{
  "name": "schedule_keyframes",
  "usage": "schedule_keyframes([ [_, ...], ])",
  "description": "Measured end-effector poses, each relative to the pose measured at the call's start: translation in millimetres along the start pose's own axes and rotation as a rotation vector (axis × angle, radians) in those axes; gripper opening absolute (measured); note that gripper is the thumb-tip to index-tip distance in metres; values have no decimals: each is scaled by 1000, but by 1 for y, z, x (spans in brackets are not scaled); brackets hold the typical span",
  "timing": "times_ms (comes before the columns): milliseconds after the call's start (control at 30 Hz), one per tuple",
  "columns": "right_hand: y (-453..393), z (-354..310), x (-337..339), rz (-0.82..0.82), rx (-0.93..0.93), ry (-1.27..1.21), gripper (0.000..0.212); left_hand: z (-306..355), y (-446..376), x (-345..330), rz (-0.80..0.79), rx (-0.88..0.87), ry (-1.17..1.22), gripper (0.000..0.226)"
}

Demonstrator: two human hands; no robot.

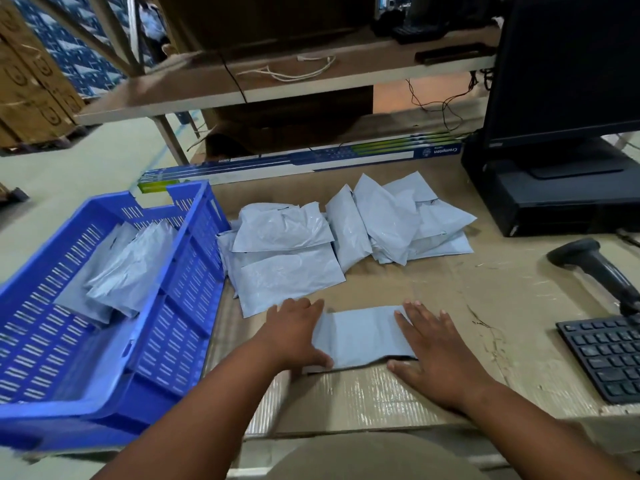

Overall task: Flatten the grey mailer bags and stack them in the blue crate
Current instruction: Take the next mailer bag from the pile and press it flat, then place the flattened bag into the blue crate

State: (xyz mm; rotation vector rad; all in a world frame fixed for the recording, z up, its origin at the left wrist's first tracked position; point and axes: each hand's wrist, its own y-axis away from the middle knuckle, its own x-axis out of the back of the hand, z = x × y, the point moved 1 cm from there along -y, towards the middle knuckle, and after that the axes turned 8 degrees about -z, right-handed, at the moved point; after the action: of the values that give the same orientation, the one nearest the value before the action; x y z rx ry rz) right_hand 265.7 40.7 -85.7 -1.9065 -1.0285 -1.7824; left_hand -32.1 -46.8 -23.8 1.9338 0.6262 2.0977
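Grey plastic lies flat under both palms: the left hand point(294, 332) presses the left end of one bag point(360, 336), the right hand point(438, 348) the right end, fingers straight and spread, gripping nothing. That bag sits near the table's front edge, long axis running left to right between the hands. Behind it, toward the back edge, waits the pile point(346, 233). Left of the bag stands the crate point(194, 296), already holding a few bags, so the left hand is nearer for the transfer.
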Motion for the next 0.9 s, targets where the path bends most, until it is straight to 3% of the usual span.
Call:
schedule_keyframes([
  [100,-2,-10,2,73,51,-12,92,20,-8,20,-27,87,-9,90],
  [233,-5,-27,11,164,160,-79,79,14,-16,45,35,50,286,42],
  [300,-10,-37,16,218,204,-120,74,5,-13,60,7,40,328,28],
  [400,-23,-54,26,281,266,-181,65,-10,2,84,54,82,365,21],
  [633,-68,-122,92,352,437,-227,58,-59,59,150,392,213,257,24],
  [900,-133,-246,165,258,541,-133,68,-160,114,198,658,460,176,16],
])
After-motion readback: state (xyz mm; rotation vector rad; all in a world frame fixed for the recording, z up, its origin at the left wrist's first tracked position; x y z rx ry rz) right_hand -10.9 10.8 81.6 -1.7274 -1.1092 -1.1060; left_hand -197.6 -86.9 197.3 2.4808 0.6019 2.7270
